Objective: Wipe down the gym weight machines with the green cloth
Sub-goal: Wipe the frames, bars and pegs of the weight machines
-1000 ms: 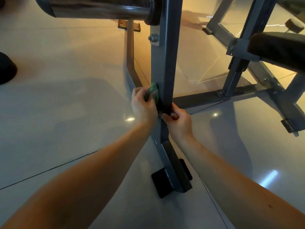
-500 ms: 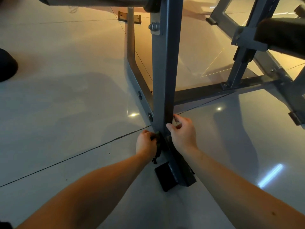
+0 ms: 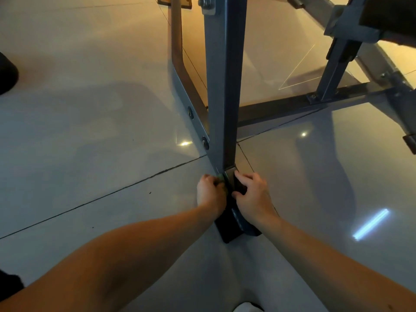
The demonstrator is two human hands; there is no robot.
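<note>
A grey steel upright post [image 3: 225,86] of the weight machine rises from a black foot [image 3: 231,228] on the tiled floor. My left hand [image 3: 210,194] grips the green cloth [image 3: 220,177] against the left side of the post's base; only a small green edge of it shows. My right hand [image 3: 253,195] holds the right side of the post's base, fingers curled on the dark part just above the foot.
A grey angled brace [image 3: 186,91] with bolts joins the post on the left. A floor crossbar [image 3: 281,106] runs right to a second upright [image 3: 333,70] under a black pad [image 3: 387,16]. A dark round object [image 3: 6,73] sits at the left edge.
Both hands have slid down the post from about mid-height to its base by the foot, the cloth going down with the left hand. The camera has tilted lower.
</note>
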